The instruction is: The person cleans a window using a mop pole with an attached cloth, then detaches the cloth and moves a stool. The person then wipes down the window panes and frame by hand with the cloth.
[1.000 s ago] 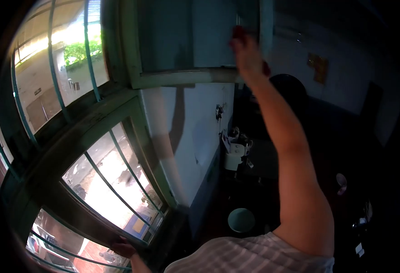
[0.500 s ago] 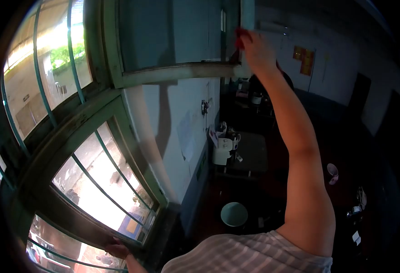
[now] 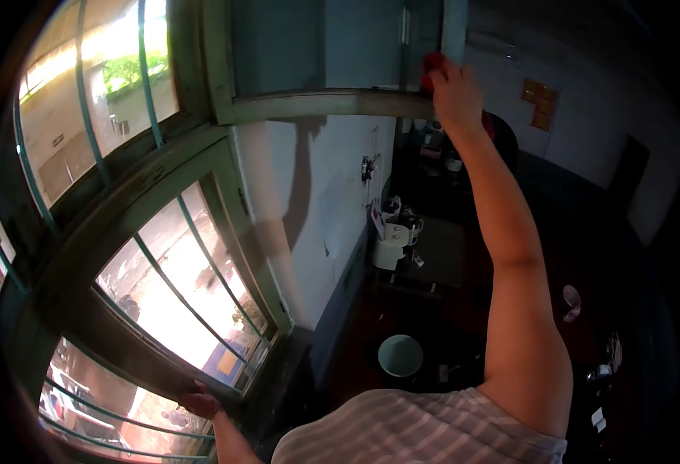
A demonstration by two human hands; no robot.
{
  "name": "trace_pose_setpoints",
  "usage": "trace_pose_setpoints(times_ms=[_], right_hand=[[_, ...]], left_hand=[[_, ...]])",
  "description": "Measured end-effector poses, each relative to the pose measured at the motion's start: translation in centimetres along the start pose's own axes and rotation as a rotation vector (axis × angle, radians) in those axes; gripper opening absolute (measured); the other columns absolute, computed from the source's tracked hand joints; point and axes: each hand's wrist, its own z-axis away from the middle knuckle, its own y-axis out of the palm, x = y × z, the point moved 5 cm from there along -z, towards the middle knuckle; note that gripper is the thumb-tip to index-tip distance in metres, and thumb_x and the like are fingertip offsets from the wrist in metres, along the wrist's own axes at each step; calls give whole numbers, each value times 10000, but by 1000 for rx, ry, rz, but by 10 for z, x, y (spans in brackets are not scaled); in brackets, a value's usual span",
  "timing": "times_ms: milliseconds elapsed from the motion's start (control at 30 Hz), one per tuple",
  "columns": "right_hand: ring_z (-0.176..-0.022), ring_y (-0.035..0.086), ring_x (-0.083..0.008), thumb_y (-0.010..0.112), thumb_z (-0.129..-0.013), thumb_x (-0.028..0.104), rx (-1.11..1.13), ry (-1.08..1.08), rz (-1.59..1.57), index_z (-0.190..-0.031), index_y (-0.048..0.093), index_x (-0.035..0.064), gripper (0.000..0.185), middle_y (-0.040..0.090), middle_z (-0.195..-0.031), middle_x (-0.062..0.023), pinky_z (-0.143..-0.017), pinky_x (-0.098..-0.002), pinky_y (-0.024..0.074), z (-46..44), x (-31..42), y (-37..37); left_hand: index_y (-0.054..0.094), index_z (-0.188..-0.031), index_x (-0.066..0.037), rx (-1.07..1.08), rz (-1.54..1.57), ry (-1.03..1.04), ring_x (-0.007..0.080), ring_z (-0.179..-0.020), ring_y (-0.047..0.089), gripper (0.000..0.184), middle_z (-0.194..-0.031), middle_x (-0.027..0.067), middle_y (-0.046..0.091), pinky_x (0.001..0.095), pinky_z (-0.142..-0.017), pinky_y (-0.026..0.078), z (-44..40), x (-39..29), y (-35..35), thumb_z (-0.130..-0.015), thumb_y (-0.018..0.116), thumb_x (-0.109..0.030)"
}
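Observation:
My right hand is raised at the end of an outstretched arm, its fingers closed on a red cloth. The cloth lies against the lower outer corner of an open window sash with a pale green frame and dark glass. Low at the left, my left hand rests at the dark lower rail of the barred window frame. Its fingers are bent at the rail, and their tips are hard to make out in the dark.
Green bars cross the bright window at the left. A dark table carries a white appliance. On the floor stands a light green basin. Orange-red sheets hang on the far wall.
My right hand with the red cloth has shifted right and slightly down along the sash corner. My left hand stays at the lower window rail. The view has swung a little.

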Motion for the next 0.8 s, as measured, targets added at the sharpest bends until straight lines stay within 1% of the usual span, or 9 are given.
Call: trace_pose_setpoints(times_ms=[67,167,200,267,333,400,600,633,800], right_hand=[[-960,530,-310,534,-791,99,163,13,56,-978,578,53,198,519,-1056,-158,-787,-440,467,19,12,31],[-951,527,-336,482,-838,131,185,230,-157,-1007,568,61,202,526,-1024,-180,-781,-441,461,21,24,8],[-976,523,-349,509,-829,144,131,236,-182,-1045,553,86,228,521,-1049,-186,-797,-433,460,15,26,5],[-1018,509,-354,566,-800,135,-181,215,-134,-1100,539,142,302,498,-1130,-174,-822,-421,461,14,33,16],[-1073,481,-342,646,-723,55,-51,275,-215,-1110,540,137,409,458,-1203,-157,-871,-409,444,18,64,37],[-1057,491,-330,660,-694,23,-106,170,-376,-1094,548,133,430,476,-1178,-140,-876,-405,441,20,108,42],[-1016,510,-301,619,-700,53,47,-42,-1020,-1031,581,104,338,532,-1102,-83,-839,-356,452,-21,240,38],[-993,514,-299,595,-712,43,-4,-21,-1005,-1018,589,98,311,544,-1073,-80,-831,-354,452,-40,252,43],[-928,529,-275,536,-749,76,-398,-226,-790,-886,630,75,166,576,-1005,-60,-822,-384,447,-136,315,33]], left_hand=[[461,-940,50,103,32,-64,429,-771,487,439,-874,240,495,498,-688,425,3,9,10,-781,644,-316],[462,-1030,71,-89,-138,-27,434,-821,501,511,-950,263,510,497,-724,430,19,26,35,-800,608,-362],[448,-1096,82,148,22,-136,435,-862,510,576,-1006,274,515,492,-751,433,22,36,44,-811,577,-402],[457,-1096,57,-86,-218,68,437,-883,508,573,-1034,272,505,489,-769,431,32,39,53,-811,557,-431],[457,-1106,43,320,-73,-230,430,-942,495,588,-1072,273,491,487,-812,412,4,6,5,-796,570,-444],[455,-1097,31,147,-138,-116,418,-995,477,596,-1088,267,485,480,-859,386,16,17,21,-769,601,-444],[406,-1185,-49,448,-69,-167,397,-1123,392,629,-1199,237,406,472,-927,344,-4,-6,-33,-692,692,-315],[408,-1209,-96,601,-45,-247,395,-1145,378,639,-1241,226,368,466,-938,338,-16,-15,-56,-677,697,-301],[460,-1198,-98,396,25,63,372,-1182,365,581,-1290,209,347,456,-947,325,-70,-28,-136,-687,691,-252]])
